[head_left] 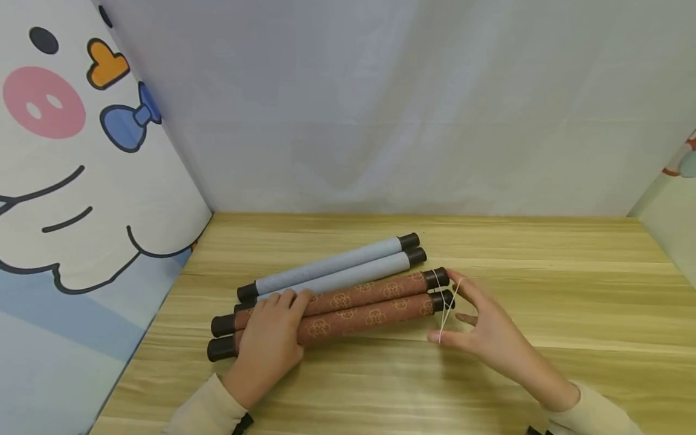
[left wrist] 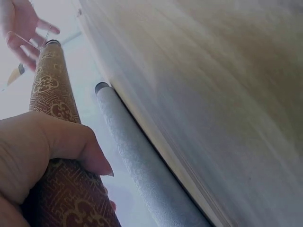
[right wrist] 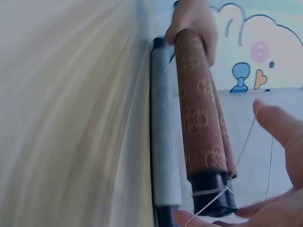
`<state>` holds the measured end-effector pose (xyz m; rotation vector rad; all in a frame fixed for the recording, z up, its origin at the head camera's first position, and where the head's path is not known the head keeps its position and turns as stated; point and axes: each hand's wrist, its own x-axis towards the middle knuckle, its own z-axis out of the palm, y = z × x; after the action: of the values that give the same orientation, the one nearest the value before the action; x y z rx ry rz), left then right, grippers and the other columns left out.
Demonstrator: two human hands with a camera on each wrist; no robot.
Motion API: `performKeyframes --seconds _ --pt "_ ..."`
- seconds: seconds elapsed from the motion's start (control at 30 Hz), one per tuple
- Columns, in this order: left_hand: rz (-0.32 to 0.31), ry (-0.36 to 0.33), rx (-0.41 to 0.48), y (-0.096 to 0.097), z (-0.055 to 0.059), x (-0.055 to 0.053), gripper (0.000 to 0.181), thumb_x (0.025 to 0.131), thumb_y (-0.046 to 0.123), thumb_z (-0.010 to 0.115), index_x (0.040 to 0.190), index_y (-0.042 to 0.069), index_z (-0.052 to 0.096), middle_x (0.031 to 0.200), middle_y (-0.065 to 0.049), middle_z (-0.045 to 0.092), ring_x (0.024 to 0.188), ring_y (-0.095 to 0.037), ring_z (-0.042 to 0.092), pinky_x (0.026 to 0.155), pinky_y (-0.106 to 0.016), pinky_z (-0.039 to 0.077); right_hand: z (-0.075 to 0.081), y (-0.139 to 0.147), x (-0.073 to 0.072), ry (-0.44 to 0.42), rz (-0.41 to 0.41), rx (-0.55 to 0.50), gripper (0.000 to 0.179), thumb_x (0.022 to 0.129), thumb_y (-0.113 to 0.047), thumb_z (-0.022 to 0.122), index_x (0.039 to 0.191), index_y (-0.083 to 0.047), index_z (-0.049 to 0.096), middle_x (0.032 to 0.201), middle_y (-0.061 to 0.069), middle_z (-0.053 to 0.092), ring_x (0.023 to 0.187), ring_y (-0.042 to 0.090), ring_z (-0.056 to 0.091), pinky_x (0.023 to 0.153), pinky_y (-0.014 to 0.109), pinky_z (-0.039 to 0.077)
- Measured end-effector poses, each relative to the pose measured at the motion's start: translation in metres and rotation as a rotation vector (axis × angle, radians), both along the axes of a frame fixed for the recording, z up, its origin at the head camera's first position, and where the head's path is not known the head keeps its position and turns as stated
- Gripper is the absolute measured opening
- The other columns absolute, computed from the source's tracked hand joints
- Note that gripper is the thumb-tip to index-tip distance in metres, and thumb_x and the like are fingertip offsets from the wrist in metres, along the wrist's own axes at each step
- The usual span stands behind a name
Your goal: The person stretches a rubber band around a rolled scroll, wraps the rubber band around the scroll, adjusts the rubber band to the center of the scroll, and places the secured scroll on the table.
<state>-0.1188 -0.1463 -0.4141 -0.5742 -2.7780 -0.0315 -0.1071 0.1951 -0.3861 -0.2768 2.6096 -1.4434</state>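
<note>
A brown patterned scroll (head_left: 375,317), rolled from both ends into two rods with black knobs, lies slanted across the table, its right end raised. My left hand (head_left: 272,332) grips it near its left end, fingers over the top. At the right end, a thin pale elastic band (right wrist: 208,192) loops around the black knobs. My right hand (head_left: 489,332) holds this band stretched between its spread thumb and fingers, beside the knobs. Behind, a pale blue-grey scroll (head_left: 348,269), also two rods with black knobs, lies alongside.
The wood-grain table (head_left: 544,290) extends right and forward of the scrolls. A pale grey cloth backdrop (head_left: 380,121) hangs at the table's back edge. On the left stands a cartoon-printed panel (head_left: 109,211).
</note>
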Motion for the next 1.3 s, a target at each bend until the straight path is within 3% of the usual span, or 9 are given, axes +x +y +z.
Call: performKeyframes --seconds 0.13,0.23,0.27,0.47,0.57,0.67,0.83,1.0,1.3 --pt "-0.030 0.038 0.024 -0.002 0.002 -0.001 0.072 0.054 0.005 0.080 0.122 0.014 0.059 0.095 -0.005 0.063 0.083 -0.026 0.060 0.079 -0.048 0.053 0.002 0.004 -0.007 -0.225 -0.020 -0.176 0.100 0.085 -0.029 0.077 0.159 -0.007 0.012 0.163 0.025 0.020 0.142 0.047 0.037 0.108 0.049 0.047" --pt "-0.090 0.024 0.016 -0.003 0.004 -0.001 0.076 0.052 0.006 0.082 0.124 0.016 0.059 0.101 -0.003 0.063 0.091 -0.025 0.062 0.084 -0.046 0.053 -0.001 0.012 -0.016 -0.331 0.014 -0.296 0.086 0.094 -0.028 0.066 0.158 -0.003 0.014 0.162 0.024 0.022 0.148 0.040 0.030 0.118 0.055 0.032" --pt "-0.116 0.018 0.010 -0.003 0.005 -0.001 0.078 0.052 0.007 0.083 0.125 0.016 0.059 0.103 -0.002 0.064 0.094 -0.024 0.062 0.086 -0.045 0.053 -0.002 0.015 -0.018 -0.362 0.027 -0.333 0.081 0.096 -0.027 0.063 0.157 -0.001 0.016 0.161 0.024 0.025 0.146 0.035 0.035 0.118 0.050 0.034" --pt "-0.234 0.024 -0.023 -0.004 0.010 0.000 0.081 0.054 0.010 0.085 0.130 0.015 0.058 0.115 -0.001 0.065 0.104 -0.021 0.062 0.092 -0.042 0.052 -0.008 0.026 -0.025 -0.397 0.128 -0.500 0.052 0.102 -0.019 0.052 0.147 0.003 0.040 0.141 0.001 0.060 0.123 0.001 0.058 0.100 0.014 0.045" --pt "-0.253 0.030 -0.028 -0.005 0.012 0.000 0.078 0.055 0.010 0.084 0.129 0.014 0.058 0.115 -0.001 0.065 0.102 -0.021 0.062 0.090 -0.041 0.052 -0.008 0.029 -0.027 -0.399 0.130 -0.537 0.035 0.101 -0.016 0.054 0.134 -0.007 0.059 0.123 -0.011 0.070 0.116 0.000 0.062 0.095 0.014 0.049" --pt "-0.229 0.020 -0.029 -0.007 0.013 -0.001 0.079 0.055 0.011 0.086 0.129 0.015 0.058 0.114 -0.001 0.065 0.101 -0.021 0.062 0.089 -0.042 0.053 -0.007 0.034 -0.029 -0.378 0.086 -0.536 0.023 0.101 -0.016 0.052 0.117 -0.016 0.069 0.112 -0.014 0.072 0.107 0.001 0.065 0.088 0.019 0.054" --pt "-0.226 0.006 -0.034 -0.008 0.012 -0.001 0.079 0.055 0.013 0.089 0.128 0.015 0.058 0.113 -0.001 0.064 0.102 -0.022 0.062 0.090 -0.043 0.052 -0.004 0.043 -0.036 -0.202 -0.011 -0.534 0.019 0.103 -0.018 0.050 0.103 -0.013 0.069 0.099 -0.008 0.074 0.094 0.007 0.071 0.084 0.022 0.058" --pt "-0.248 0.004 -0.034 -0.006 0.009 -0.002 0.078 0.054 0.012 0.086 0.127 0.015 0.058 0.112 -0.001 0.064 0.100 -0.021 0.061 0.090 -0.042 0.052 -0.003 0.049 -0.037 -0.072 -0.059 -0.518 0.015 0.101 -0.018 0.054 0.105 -0.009 0.066 0.097 -0.007 0.074 0.093 0.008 0.072 0.085 0.021 0.058" --pt "-0.212 -0.002 -0.120 -0.005 0.005 -0.005 0.077 0.057 0.019 0.085 0.128 0.014 0.056 0.114 -0.002 0.063 0.099 -0.022 0.059 0.090 -0.042 0.051 -0.008 0.051 -0.035 0.029 -0.022 -0.345 0.022 0.101 -0.017 0.056 0.113 0.000 0.064 0.100 -0.010 0.073 0.094 0.006 0.070 0.083 0.023 0.058"
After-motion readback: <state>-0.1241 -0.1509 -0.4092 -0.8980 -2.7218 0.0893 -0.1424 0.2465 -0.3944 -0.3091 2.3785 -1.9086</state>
